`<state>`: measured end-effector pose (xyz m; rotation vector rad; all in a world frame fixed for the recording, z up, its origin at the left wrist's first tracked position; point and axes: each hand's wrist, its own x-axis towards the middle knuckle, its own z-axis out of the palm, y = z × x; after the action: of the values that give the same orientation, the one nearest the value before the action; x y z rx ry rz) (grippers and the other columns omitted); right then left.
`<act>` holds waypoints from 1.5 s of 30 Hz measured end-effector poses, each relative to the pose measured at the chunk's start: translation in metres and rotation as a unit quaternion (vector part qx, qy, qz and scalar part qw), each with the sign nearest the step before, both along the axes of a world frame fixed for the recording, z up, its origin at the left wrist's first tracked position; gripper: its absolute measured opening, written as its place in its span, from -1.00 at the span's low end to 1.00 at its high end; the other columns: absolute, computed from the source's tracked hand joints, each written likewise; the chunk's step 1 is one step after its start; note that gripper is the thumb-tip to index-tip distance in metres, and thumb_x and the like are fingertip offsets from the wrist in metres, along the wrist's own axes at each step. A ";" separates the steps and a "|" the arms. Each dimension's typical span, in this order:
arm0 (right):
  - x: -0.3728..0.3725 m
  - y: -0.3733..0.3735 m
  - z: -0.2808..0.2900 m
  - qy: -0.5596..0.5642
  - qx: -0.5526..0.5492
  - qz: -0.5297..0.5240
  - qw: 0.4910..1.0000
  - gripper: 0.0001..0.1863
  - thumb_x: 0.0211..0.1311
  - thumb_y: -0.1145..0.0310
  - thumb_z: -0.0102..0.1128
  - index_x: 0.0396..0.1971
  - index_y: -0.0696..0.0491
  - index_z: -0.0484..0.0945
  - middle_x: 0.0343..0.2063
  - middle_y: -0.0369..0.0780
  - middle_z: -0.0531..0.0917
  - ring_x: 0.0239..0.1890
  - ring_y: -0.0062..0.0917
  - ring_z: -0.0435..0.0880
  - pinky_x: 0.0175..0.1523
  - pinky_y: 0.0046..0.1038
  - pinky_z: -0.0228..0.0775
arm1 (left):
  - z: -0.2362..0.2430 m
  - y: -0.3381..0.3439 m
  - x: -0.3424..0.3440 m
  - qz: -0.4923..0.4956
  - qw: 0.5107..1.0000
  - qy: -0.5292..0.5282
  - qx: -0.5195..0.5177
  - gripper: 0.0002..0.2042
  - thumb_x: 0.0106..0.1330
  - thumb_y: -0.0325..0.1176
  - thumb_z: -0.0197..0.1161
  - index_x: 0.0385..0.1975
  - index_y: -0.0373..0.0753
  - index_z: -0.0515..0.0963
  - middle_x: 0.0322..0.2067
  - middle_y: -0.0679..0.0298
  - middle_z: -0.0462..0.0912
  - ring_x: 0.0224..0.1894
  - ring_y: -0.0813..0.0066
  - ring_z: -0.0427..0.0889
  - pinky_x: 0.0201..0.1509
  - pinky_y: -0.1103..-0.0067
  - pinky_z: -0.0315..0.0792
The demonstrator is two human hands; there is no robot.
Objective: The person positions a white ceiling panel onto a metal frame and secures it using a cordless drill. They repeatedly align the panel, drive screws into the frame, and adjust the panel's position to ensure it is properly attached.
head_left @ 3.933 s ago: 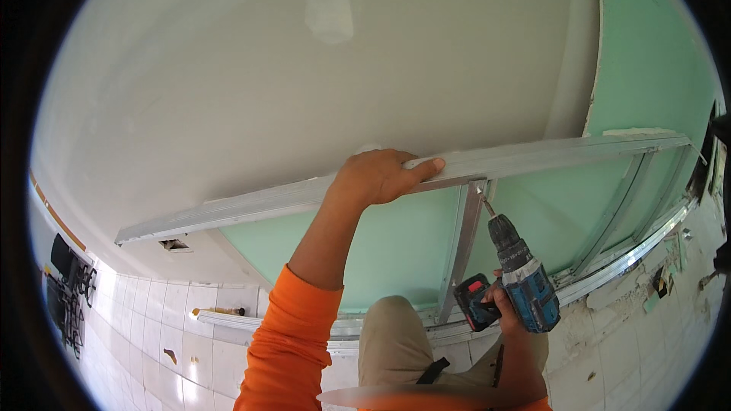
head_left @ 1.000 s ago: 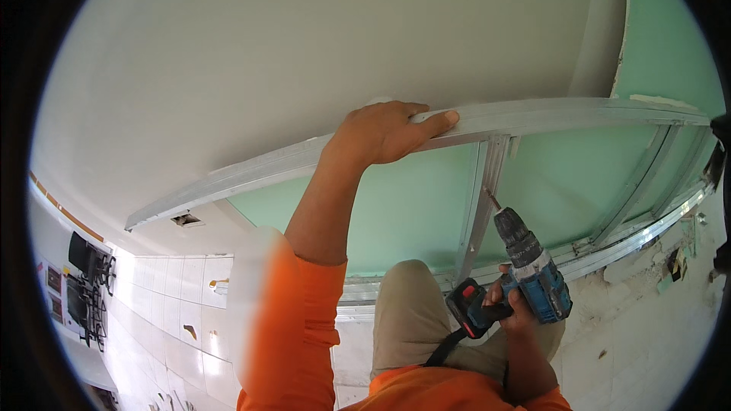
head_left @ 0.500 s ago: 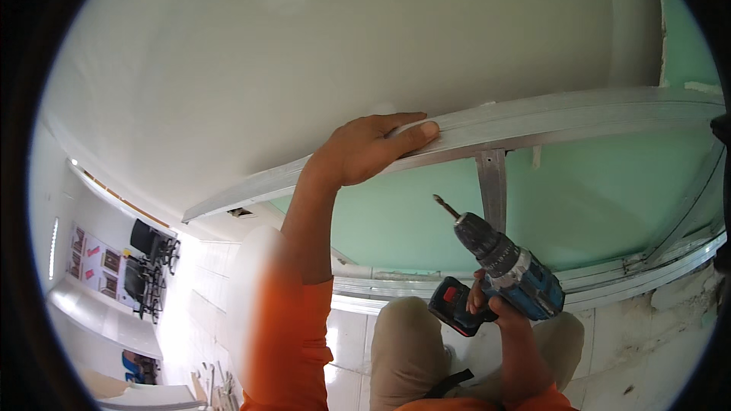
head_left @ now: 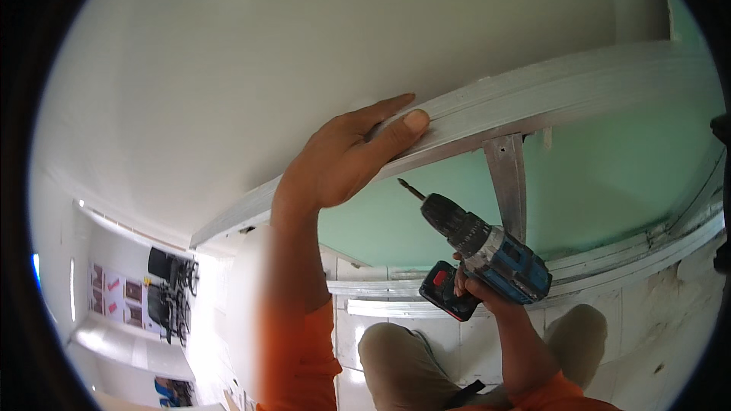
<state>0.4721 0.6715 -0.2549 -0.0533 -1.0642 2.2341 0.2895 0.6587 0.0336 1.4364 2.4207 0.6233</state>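
My left hand (head_left: 343,160) is closed over a long silver metal rail (head_left: 548,91), thumb along its near face. My right hand (head_left: 480,289) grips a blue and black cordless drill (head_left: 502,262) with a battery at its base. The drill's bit (head_left: 411,189) points up and leftward, below my left hand and apart from the rail, in front of a green board (head_left: 601,183). A narrow metal upright (head_left: 504,175) runs down from the rail, partly behind the drill.
A grey-white wall panel (head_left: 381,23) spans the upper view. Lower metal tracks (head_left: 381,309) run near the tiled floor (head_left: 624,335). My knees (head_left: 388,350) are bent below. Black chairs (head_left: 167,297) stand at far left beside a board with pictures (head_left: 114,293). Offcuts lie at lower left.
The drill has moved left, its bit swinging from beside the upright toward below my left hand. The view has turned, showing more of the room at left. My left hand stays on the rail.
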 end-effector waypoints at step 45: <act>-0.094 -0.084 0.001 0.528 -0.336 0.239 0.743 -0.45 0.46 -0.06 -0.02 0.19 0.07 0.40 -0.52 -0.24 0.51 -0.44 -0.42 0.59 -0.28 -0.29 0.52 | -0.010 -0.047 0.014 -0.096 0.977 0.185 0.045 0.03 0.22 0.60 -0.55 0.27 -0.17 0.47 0.04 0.09 0.66 0.10 0.20 0.61 -0.24 0.47 0.43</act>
<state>0.3780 0.5875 -0.2539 1.1530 0.4156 2.3420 0.3037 0.6117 0.0239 1.9472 2.5004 0.4583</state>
